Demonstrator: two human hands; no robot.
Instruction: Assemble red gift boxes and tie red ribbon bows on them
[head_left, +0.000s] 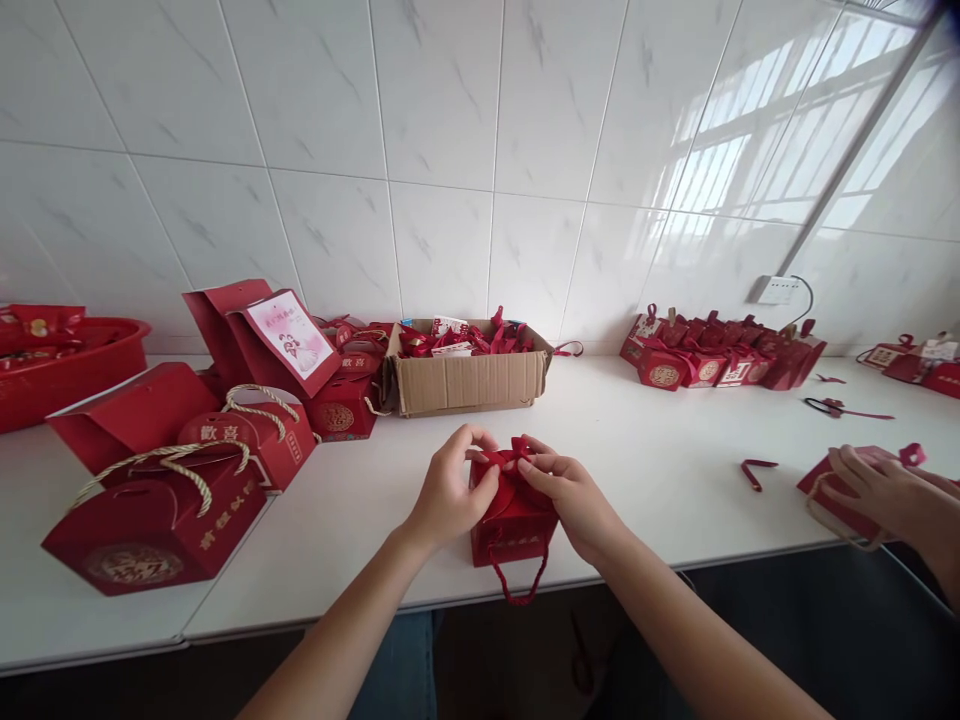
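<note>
A small red gift box [514,535] stands at the table's front edge, its red cord handle hanging over the near side. On top of it is a red ribbon [510,487] gathered in a bow-like shape. From the left, my left hand [455,492] pinches one part of the ribbon between thumb and fingers. My right hand [571,497] closes on the ribbon's other side, close to the left fingertips. The exact folds under the fingers are partly hidden.
A cardboard box [472,385] of red ribbons is behind my hands. Large red boxes [142,530] and a red basin [112,365] stand left. Small red boxes [705,365] line the back right. Another person's hands [881,490] hold a red box at far right.
</note>
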